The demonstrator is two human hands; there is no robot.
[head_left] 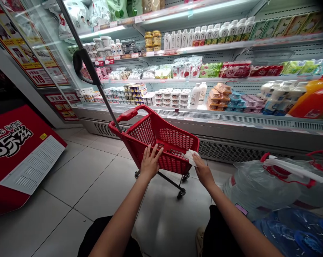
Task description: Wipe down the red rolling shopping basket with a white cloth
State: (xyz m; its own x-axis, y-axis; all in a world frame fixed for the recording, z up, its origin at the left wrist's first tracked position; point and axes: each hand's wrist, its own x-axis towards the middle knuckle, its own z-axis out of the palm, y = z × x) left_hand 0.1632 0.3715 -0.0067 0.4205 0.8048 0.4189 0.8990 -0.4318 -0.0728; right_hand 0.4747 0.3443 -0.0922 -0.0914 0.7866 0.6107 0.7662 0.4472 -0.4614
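A red plastic shopping cart (167, 161) with perforated basket walls stands on the floor before me. My left hand (150, 164) rests with spread fingers against the upper edge of its near side and holds nothing. At the basket's right corner, my right hand (203, 170) presses a white wipe (190, 157) to the rim, with the fingers closed over it. The inside of the basket shows only its red lattice. A long dark pole with a black loop handle (83, 66) rises from the cart's left end.
An open refrigerated shelf unit (188, 115) with dairy cups and bottles runs behind the cart. Large clear water bottles (258, 184) and a blue one (295, 228) stand close on my right. A red cabinet (22, 157) is on the left. Grey tiles (97, 185) cover the floor.
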